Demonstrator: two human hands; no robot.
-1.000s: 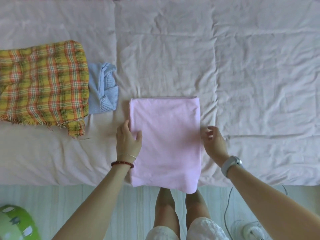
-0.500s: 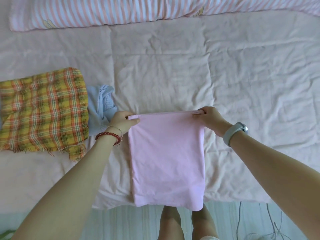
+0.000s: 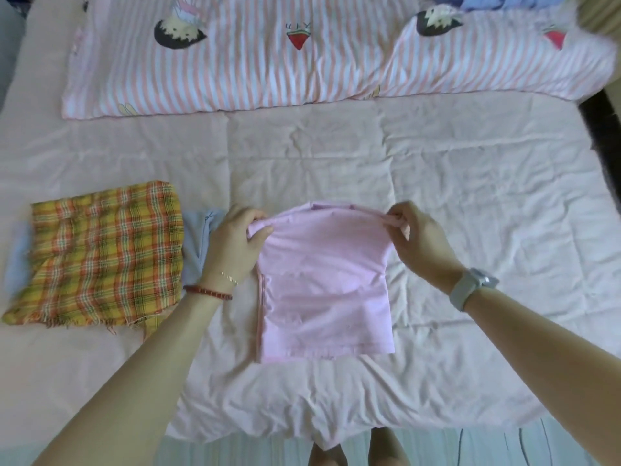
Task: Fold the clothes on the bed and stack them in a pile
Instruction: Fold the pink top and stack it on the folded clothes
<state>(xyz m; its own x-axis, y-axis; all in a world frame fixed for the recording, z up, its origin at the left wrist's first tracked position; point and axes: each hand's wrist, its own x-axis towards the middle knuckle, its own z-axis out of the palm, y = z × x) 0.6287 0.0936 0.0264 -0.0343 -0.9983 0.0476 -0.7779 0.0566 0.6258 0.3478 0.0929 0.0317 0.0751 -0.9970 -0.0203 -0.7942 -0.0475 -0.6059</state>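
Note:
A pink garment, folded into a tall rectangle, lies in the middle of the bed. My left hand grips its far left corner and my right hand pinches its far right corner; that far edge is lifted off the sheet and curls toward me. To the left lies a folded yellow and orange plaid cloth. A light blue garment lies crumpled between the plaid cloth and my left hand, partly hidden by my wrist.
A long pink-striped pillow with strawberry prints runs across the head of the bed. Blue clothing shows at the top right edge. A dark bed frame borders the right side. The near bed edge and floor lie below.
Both hands went from the garment's sides to its far corners, took hold and raised the far edge, drawing it toward me. The view has tilted up, bringing the pillow in.

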